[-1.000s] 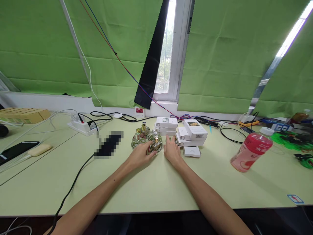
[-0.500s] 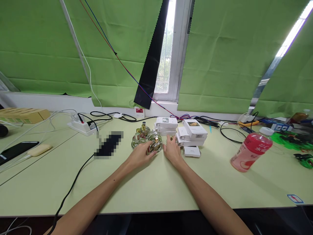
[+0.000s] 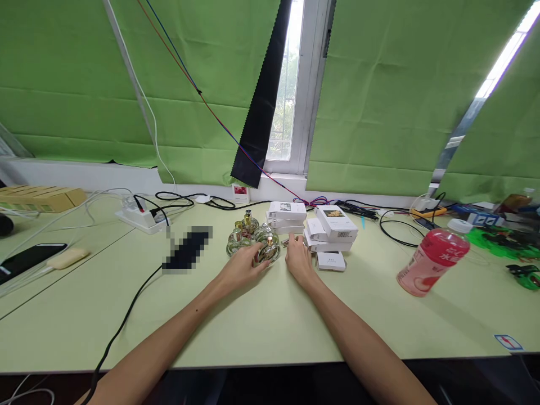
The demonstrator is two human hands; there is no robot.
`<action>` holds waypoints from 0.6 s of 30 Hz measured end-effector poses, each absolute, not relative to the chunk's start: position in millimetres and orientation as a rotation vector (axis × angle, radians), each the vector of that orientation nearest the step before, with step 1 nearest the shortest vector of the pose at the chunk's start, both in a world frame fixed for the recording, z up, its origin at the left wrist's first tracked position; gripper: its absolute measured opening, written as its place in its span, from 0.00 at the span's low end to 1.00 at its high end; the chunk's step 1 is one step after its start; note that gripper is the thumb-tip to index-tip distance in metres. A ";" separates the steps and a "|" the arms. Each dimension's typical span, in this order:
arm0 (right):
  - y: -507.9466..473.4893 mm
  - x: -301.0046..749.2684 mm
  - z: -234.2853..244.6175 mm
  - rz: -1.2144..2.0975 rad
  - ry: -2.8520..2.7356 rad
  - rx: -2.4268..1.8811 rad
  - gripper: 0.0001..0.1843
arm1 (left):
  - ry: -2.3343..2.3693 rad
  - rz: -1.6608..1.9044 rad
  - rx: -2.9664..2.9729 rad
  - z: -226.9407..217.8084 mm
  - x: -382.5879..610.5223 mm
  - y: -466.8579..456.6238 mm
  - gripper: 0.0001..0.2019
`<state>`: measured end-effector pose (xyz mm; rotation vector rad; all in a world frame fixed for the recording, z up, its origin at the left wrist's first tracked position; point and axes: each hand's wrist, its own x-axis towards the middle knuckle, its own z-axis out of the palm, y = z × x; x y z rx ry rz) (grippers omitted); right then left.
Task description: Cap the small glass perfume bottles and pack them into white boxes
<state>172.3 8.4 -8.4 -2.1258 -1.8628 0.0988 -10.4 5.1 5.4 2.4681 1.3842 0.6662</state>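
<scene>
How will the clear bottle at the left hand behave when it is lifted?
The bottle looks glassy, so it is probably stiff and fragile. Its shiny surface may feel slippery. Other bottles are close, so knocks are possible.

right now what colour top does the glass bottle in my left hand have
The glass bottle has a gold top, clearest in the head view.

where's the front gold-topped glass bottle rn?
Head view, about mid-frame: the front glass bottle is right at the left hand, with other glass bottles behind it and the right hand to its right.
</scene>
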 end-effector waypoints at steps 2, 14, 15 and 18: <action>7.6 172.7 -6.0 0.100 -1.864 -2.129 0.21 | 1.381 0.673 2.463 5.5 -10.2 5.2 0.12; 10.5 174.1 -7.7 0.068 -1.848 -2.115 0.17 | 1.360 0.684 2.445 6.3 -9.7 4.5 0.12; 10.7 174.2 -8.1 0.068 -1.847 -2.112 0.16 | 1.360 0.683 2.445 6.3 -9.6 4.5 0.12; 10.6 174.5 -8.6 0.064 -1.848 -2.103 0.16 | 1.359 0.689 2.440 6.7 -9.6 3.9 0.11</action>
